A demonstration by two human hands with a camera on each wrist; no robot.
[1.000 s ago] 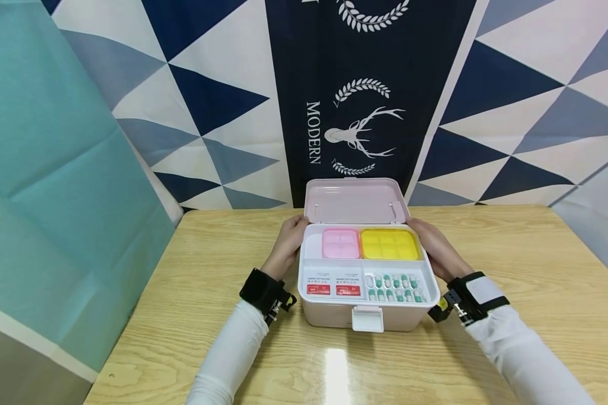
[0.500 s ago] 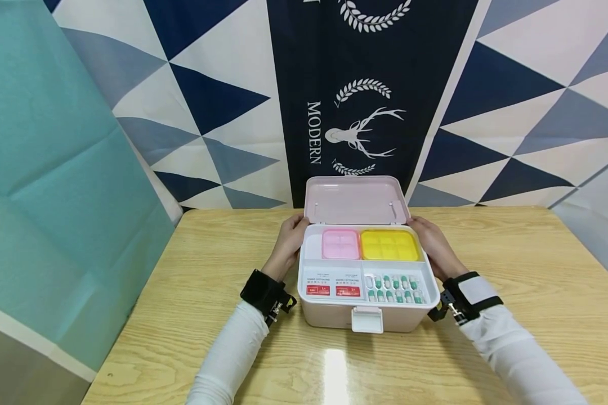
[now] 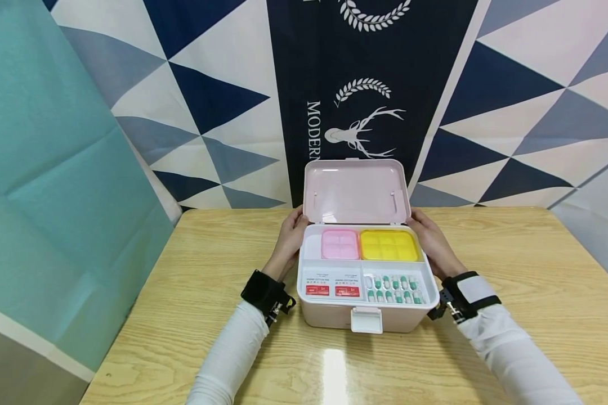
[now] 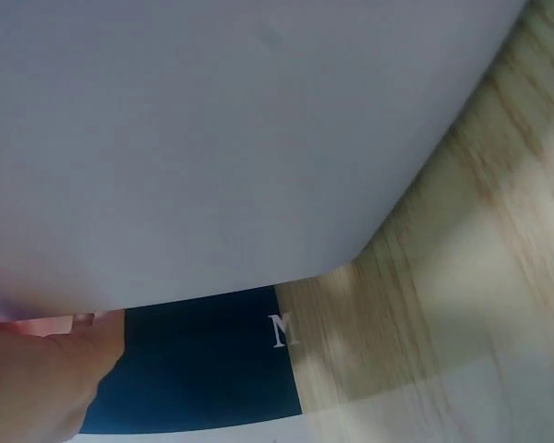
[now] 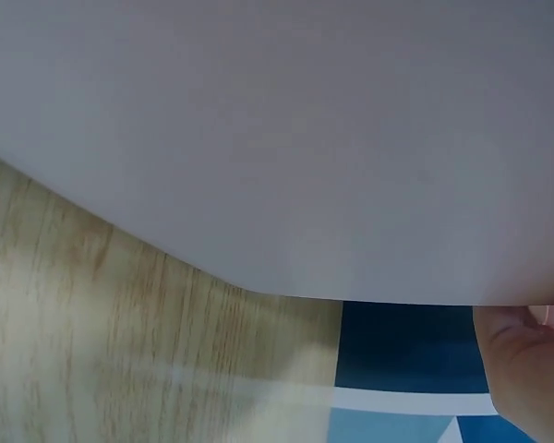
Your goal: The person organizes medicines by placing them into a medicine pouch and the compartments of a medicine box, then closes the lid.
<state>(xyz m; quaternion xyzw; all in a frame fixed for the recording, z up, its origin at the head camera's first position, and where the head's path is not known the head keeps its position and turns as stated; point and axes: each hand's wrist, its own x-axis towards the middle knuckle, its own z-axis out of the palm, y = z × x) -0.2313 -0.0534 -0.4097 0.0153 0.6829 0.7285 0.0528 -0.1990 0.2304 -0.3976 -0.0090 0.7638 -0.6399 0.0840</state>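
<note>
A pale pink medicine box (image 3: 329,316) stands on the table with its lid (image 3: 354,191) raised at the back. My left hand (image 3: 287,242) grips its rear left corner beside the hinge, and my right hand (image 3: 433,242) grips the rear right corner. Fingers of both hands go behind the lid and are partly hidden. The white tray inside holds a pink pill case (image 3: 340,244), a yellow pill case (image 3: 390,245), two cotton pad packets (image 3: 318,286) and a blister pack (image 3: 395,288) of green-and-white capsules. Both wrist views are mostly filled by the box's side wall (image 4: 258,138).
The wooden table (image 3: 223,247) extends to both sides of the box. Behind it hangs a patterned cloth (image 3: 233,101) with navy and white triangles, close to the lid. A teal panel (image 3: 66,169) borders the table at left. The box's white latch (image 3: 367,319) hangs down in front.
The lid's top edge has climbed in the head view, covering more of the cloth's lettering. My fingers have shifted up slightly at the rear corners, while the box and its contents stay in place.
</note>
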